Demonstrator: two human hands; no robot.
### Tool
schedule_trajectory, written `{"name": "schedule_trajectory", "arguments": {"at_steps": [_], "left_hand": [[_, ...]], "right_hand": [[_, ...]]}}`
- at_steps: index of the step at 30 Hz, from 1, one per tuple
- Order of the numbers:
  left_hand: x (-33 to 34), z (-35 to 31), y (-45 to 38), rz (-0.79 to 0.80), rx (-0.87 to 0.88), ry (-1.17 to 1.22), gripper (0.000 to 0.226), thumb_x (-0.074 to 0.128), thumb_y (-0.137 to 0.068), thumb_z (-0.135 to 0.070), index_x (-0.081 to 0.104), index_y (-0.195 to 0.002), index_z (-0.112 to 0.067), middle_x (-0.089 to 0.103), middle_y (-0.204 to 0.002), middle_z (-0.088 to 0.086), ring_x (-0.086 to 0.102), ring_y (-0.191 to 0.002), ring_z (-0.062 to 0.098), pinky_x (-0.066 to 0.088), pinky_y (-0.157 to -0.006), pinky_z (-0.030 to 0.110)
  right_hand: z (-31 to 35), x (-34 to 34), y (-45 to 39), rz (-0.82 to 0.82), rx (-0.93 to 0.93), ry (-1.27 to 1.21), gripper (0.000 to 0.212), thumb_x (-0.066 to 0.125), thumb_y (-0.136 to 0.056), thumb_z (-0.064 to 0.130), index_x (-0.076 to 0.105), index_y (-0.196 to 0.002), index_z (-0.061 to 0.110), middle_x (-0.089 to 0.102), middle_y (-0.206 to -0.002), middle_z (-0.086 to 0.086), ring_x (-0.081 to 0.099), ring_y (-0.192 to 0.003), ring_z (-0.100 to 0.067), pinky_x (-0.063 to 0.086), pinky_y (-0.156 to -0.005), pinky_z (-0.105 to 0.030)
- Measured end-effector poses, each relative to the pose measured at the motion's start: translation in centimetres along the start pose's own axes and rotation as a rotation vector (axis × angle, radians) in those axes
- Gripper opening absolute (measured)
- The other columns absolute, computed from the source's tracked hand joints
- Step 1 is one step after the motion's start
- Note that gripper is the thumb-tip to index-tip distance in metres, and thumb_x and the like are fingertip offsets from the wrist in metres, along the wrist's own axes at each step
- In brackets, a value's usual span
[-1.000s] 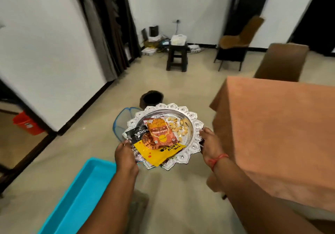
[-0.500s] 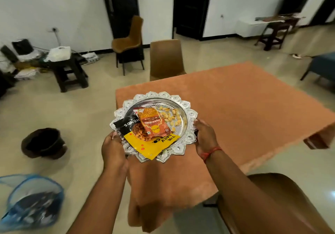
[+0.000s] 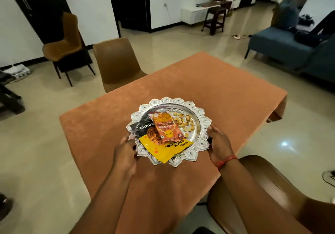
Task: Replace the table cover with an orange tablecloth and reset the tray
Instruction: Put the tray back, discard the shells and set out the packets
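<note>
Head view: both hands clasp a scalloped silver tray (image 3: 203, 123) at opposite rims, the left hand (image 3: 125, 150) curled over the near-left edge, the right hand (image 3: 218, 143) curled over the right edge, a red thread (image 3: 224, 161) round its wrist. On the tray lie a yellow packet (image 3: 163, 148) overhanging the near rim, an orange snack packet (image 3: 165, 126), a black almond packet (image 3: 143, 127) and loose pistachios (image 3: 183, 122). Whether the tray touches the cloth cannot be told. It sits over the near middle of the orange tablecloth (image 3: 226, 92), which covers the table to every visible edge, with bare cloth beyond it. A brown chair (image 3: 116, 61) stands at the far-left edge; another brown chair (image 3: 272, 188) crowds the near-right corner. Open floor (image 3: 45, 143) flanks the table.
</note>
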State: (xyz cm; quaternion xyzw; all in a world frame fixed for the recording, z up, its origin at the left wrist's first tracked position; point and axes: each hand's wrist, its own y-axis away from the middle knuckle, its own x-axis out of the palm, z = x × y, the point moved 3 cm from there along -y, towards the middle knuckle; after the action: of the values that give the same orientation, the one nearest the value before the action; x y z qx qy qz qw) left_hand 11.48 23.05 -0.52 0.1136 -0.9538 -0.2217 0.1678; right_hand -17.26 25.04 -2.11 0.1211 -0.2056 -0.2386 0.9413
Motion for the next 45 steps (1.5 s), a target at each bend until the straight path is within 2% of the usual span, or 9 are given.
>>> {"name": "schedule_trajectory", "arguments": {"at_steps": [10,14,21,24,30,36,38,41,45], "left_hand": [[11.4,-1.2,-11.3,0.033,-0.016,-0.139,0.033,0.04,-0.098,0.0,0.064,-0.108,-0.02,0.073,-0.085,-0.001,0.066,-0.064,0.013,0.052,-0.06,0.029],[16.7,-1.8,-16.7,0.002,-0.023,-0.144,0.029,0.044,-0.096,0.001,0.064,-0.099,-0.02,0.073,-0.086,0.0,0.066,-0.075,0.02,0.053,-0.069,0.035],[22.7,-2.4,-21.9,-0.075,-0.023,-0.167,0.029,0.044,-0.094,0.003,0.062,-0.094,-0.02,0.071,-0.083,0.001,0.064,-0.065,0.016,0.053,-0.057,0.027],[23.5,-2.2,-23.0,-0.117,-0.031,-0.176,0.032,0.043,-0.092,0.006,0.063,-0.094,-0.019,0.071,-0.082,0.0,0.066,-0.053,0.01,0.053,-0.048,0.023],[22.8,-1.1,-23.4,-0.146,-0.058,-0.233,0.036,0.04,-0.094,0.004,0.064,-0.101,-0.021,0.072,-0.081,-0.002,0.067,-0.055,0.009,0.053,-0.05,0.025],[22.4,-1.1,-22.9,-0.099,-0.073,-0.27,0.031,0.044,-0.093,-0.002,0.064,-0.1,-0.024,0.073,-0.093,0.003,0.068,-0.065,0.013,0.056,-0.058,0.028],[22.0,-1.5,-23.3,-0.156,0.054,-0.435,0.031,0.048,-0.091,-0.006,0.063,-0.113,-0.022,0.066,-0.113,0.008,0.066,-0.087,0.018,0.055,-0.075,0.032],[22.4,-2.8,-22.7,-0.274,0.549,-1.018,0.041,0.054,-0.091,-0.009,0.054,-0.132,-0.013,0.047,-0.134,0.012,0.045,-0.124,0.028,0.035,-0.105,0.036],[26.7,-1.7,-21.0,0.214,0.9,-1.439,0.047,0.056,-0.092,-0.017,0.049,-0.139,-0.012,0.044,-0.142,0.011,0.039,-0.132,0.03,0.034,-0.112,0.043]], "right_hand": [[3.6,-0.9,-15.2,0.01,0.019,0.074,0.023,0.046,-0.101,0.007,0.068,-0.106,0.012,0.063,-0.089,-0.008,0.056,-0.071,-0.02,0.043,-0.062,-0.032],[6.3,-0.5,-22.4,-0.005,0.021,0.096,0.026,0.046,-0.101,0.006,0.068,-0.092,0.017,0.06,-0.073,0.0,0.051,-0.059,-0.014,0.041,-0.05,-0.023],[8.0,-0.1,-31.0,0.023,0.044,0.124,0.022,0.044,-0.103,0.007,0.064,-0.108,0.014,0.058,-0.07,0.002,0.049,-0.05,-0.01,0.04,-0.046,-0.019],[7.6,0.0,-32.7,0.022,0.077,0.124,0.023,0.045,-0.103,0.007,0.065,-0.114,0.012,0.058,-0.071,0.002,0.05,-0.049,-0.008,0.041,-0.048,-0.021],[5.9,-0.8,-33.1,0.062,0.112,0.137,0.028,0.044,-0.104,0.01,0.062,-0.124,0.007,0.06,-0.078,0.003,0.051,-0.047,-0.002,0.043,-0.047,-0.02],[6.1,-0.9,-33.5,0.004,0.03,0.337,0.03,0.051,-0.097,0.019,0.065,-0.123,0.015,0.065,-0.093,0.002,0.059,-0.078,-0.017,0.05,-0.073,-0.034],[8.0,-0.3,-33.6,-0.104,-0.264,0.76,0.041,0.053,-0.093,0.02,0.057,-0.134,0.013,0.057,-0.114,-0.002,0.055,-0.103,-0.021,0.044,-0.095,-0.037],[11.3,4.0,-32.9,-0.097,-0.757,1.083,0.039,0.055,-0.092,0.012,0.056,-0.131,0.011,0.05,-0.131,-0.011,0.045,-0.123,-0.026,0.034,-0.106,-0.033],[9.8,10.1,-36.9,0.387,-0.724,1.452,0.044,0.052,-0.092,0.005,0.053,-0.136,0.006,0.046,-0.142,-0.014,0.046,-0.127,-0.034,0.041,-0.106,-0.04]]}}
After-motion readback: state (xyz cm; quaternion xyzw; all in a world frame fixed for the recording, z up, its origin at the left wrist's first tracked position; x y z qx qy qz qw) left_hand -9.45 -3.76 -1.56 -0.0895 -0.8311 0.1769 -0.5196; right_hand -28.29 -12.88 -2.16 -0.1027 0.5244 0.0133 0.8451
